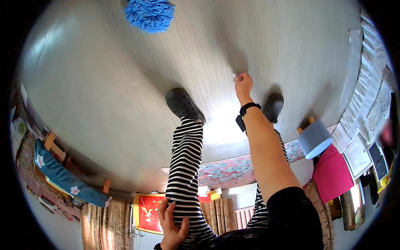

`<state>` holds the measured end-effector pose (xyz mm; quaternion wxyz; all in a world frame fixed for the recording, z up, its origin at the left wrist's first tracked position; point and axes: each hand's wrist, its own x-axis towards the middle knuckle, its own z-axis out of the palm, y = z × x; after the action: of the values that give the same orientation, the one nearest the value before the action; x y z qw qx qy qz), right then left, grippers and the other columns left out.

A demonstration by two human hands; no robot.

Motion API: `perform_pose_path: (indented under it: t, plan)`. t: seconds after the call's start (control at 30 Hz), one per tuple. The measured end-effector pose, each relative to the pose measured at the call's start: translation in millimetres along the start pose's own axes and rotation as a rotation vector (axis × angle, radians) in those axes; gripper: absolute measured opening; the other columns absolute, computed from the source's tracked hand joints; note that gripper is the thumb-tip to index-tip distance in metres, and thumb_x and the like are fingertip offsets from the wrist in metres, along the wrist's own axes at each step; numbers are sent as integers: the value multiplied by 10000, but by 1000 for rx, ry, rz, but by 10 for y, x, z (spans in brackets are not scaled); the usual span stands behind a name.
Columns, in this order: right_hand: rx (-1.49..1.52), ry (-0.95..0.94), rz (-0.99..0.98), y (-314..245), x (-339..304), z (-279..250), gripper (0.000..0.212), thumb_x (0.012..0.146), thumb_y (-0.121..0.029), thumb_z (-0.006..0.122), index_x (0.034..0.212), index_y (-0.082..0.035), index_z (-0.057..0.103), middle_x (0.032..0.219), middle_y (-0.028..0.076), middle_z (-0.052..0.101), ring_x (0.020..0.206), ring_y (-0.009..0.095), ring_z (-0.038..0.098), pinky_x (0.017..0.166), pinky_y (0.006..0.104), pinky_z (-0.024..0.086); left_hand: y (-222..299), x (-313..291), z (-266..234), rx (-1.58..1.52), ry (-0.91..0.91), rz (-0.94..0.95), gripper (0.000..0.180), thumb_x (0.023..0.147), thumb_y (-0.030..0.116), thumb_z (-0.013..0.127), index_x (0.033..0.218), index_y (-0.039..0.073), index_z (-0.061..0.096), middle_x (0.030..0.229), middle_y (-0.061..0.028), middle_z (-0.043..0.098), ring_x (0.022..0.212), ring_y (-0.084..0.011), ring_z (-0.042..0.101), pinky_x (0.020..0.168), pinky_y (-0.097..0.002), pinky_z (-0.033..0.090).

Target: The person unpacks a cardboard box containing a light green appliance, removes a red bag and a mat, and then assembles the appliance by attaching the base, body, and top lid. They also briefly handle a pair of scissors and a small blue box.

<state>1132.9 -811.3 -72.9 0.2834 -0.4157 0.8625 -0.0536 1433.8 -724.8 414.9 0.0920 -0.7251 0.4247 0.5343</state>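
I see the bare right hand [244,85] reaching down beside a small whitish scrap [234,76], the spread left hand [171,227] resting on black-and-white striped trousers [186,146].

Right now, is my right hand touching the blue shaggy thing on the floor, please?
Apart. The head view shows it plainly: a wide stretch of bare grey floor lies between the right hand and the blue shaggy thing.

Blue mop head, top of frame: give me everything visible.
The mop head is bright blue and roughly rounded, a shaggy mass of thick, soft-looking strands, apparently fabric. It sits on the grey floor, cut off by the picture's top edge. No handle shows. Only the floor visibly touches it.
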Motion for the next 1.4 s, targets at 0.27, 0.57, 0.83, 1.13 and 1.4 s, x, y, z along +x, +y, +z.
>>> perform_pose_path:
  t: [0.27, 0.57, 0.83, 1.13, 1.4]
  plan:
    - [372, -434, 112, -1531, -447, -641, 33, 776, -35, 598, 783, -16, 624, 684, 97, 645, 654, 203, 636, 614, 322, 499, -43, 105, -290, -95, 41, 95, 495, 726, 194, 654, 1150, -10, 503, 1238, -236, 430, 1116, -402, 425, 952, -470, 357]
    - [247, -311, -375, -3060, 801, -893, 122, 818, -32, 583, 932, -3, 617, 740, 82, 638, 642, 158, 607, 585, 273, 485, 157, 226, -451, -194, 54, 37, 505, 735, 194, 644, 1174, -3, 493, 1255, -232, 427, 1136, -402, 412, 969, -464, 347]
    - [231, -568, -404, -4059, 1128, -337, 149, 794, -149, 654, 844, -9, 649, 678, 84, 617, 660, 176, 589, 616, 316, 470, 439, 208, -298, -473, 181, -217, 489, 759, 176, 616, 1186, -2, 459, 1258, -226, 405, 1149, -379, 403, 991, -455, 330]
    - [-142, -677, -606, -3506, 570, -570, 186, 807, -243, 586, 821, -66, 642, 778, 138, 653, 766, 305, 631, 688, 413, 489, 702, 148, 33, -479, 321, -224, 465, 741, 230, 640, 1135, 10, 526, 1204, -220, 481, 1084, -379, 463, 939, -442, 380]
    - [-115, -1149, -564, -4068, -829, -3283, 179, 721, -96, 724, 786, -22, 575, 643, 56, 613, 583, 126, 588, 533, 285, 480, 920, -62, 64, -679, 298, -192, 500, 847, 313, 575, 1237, 14, 482, 1290, -234, 443, 1201, -362, 421, 1000, -427, 347]
